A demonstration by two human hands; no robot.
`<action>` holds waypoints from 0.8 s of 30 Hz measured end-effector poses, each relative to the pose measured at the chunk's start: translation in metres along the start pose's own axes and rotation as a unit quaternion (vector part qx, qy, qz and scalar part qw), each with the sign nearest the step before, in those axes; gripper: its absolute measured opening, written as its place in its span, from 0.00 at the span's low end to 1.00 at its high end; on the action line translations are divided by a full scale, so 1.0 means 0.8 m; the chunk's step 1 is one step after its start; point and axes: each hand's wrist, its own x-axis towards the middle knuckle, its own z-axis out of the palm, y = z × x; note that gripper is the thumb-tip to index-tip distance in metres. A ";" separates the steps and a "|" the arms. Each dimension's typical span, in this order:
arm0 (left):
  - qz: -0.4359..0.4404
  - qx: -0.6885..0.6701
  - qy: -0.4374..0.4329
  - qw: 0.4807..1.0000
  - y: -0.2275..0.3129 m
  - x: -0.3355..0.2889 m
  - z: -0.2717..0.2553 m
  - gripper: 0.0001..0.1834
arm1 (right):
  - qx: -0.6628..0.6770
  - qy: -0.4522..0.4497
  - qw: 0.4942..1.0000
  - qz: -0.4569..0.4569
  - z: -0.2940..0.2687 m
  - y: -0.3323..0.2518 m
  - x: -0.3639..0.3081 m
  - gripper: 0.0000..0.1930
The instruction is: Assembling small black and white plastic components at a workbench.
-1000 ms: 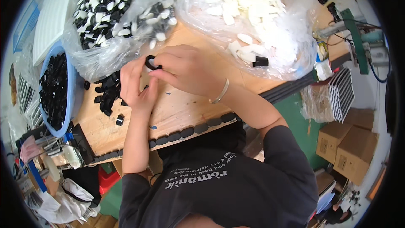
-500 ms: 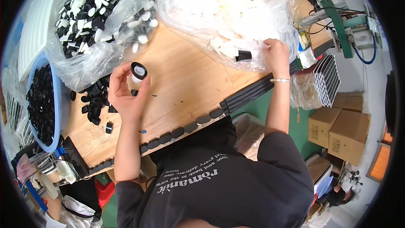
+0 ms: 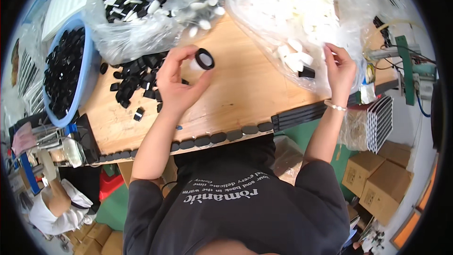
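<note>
My left hand (image 3: 181,82) holds a small round black cap (image 3: 211,60) with a white inside, fingers and thumb closed around it above the wooden table. Beside that hand lies a loose pile of short black caps (image 3: 127,85). My right hand (image 3: 340,73) is over a clear plastic bag (image 3: 266,42) of white pieces, its thumb and fingertips drawn together. Glare washes out whatever is between them. Near that hand, several white rounded pieces (image 3: 296,56) and a black cap (image 3: 306,72) lie at the bag's near edge.
A blue basin (image 3: 87,82) full of black caps stands at the left. Behind my left hand lies a plastic bag (image 3: 137,42) of black-and-white pieces. Dark padding (image 3: 219,138) lines the table's front edge. A green-framed device (image 3: 406,71) stands right; a person in white (image 3: 56,210) is lower left.
The whole view has shifted, so the table sits farther right and higher. My left hand, still with the cap, has come slightly nearer the white pieces. The right hand stays at the bag.
</note>
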 end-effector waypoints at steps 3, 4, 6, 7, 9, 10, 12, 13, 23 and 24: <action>0.051 0.076 -0.008 0.996 0.001 0.004 -0.005 0.23 | 0.297 -0.173 0.938 -0.050 0.042 -0.108 -0.019 0.06; 0.082 0.106 -0.017 0.991 0.000 0.005 -0.005 0.22 | 0.271 -0.198 0.935 -0.110 0.054 -0.137 -0.024 0.05; 0.094 0.118 -0.016 0.988 0.002 0.006 -0.007 0.22 | 0.255 -0.248 0.928 -0.109 0.070 -0.172 -0.025 0.05; 0.116 0.140 -0.018 0.983 0.005 0.008 -0.007 0.23 | 0.258 -0.268 0.919 -0.131 0.077 -0.182 -0.023 0.04; 0.140 0.164 -0.019 0.976 0.008 0.012 -0.008 0.23 | 0.275 -0.286 0.906 -0.149 0.091 -0.192 -0.021 0.02; 0.159 0.178 -0.019 0.971 0.008 0.014 -0.008 0.24 | 0.276 -0.285 0.906 -0.150 0.094 -0.193 -0.020 0.02; 0.177 0.195 -0.016 0.965 0.010 0.016 -0.010 0.24 | 0.244 -0.288 0.908 -0.183 0.098 -0.196 -0.017 0.02; 0.183 0.200 -0.019 0.962 0.011 0.016 -0.012 0.25 | 0.245 -0.288 0.907 -0.186 0.099 -0.198 -0.017 0.02; 0.175 0.205 -0.016 0.963 0.006 0.016 -0.017 0.25 | 0.246 -0.278 0.908 -0.197 0.115 -0.212 -0.021 0.02; 0.174 0.207 -0.016 0.963 0.006 0.017 -0.017 0.25 | 0.234 -0.287 0.908 -0.198 0.115 -0.211 -0.020 0.02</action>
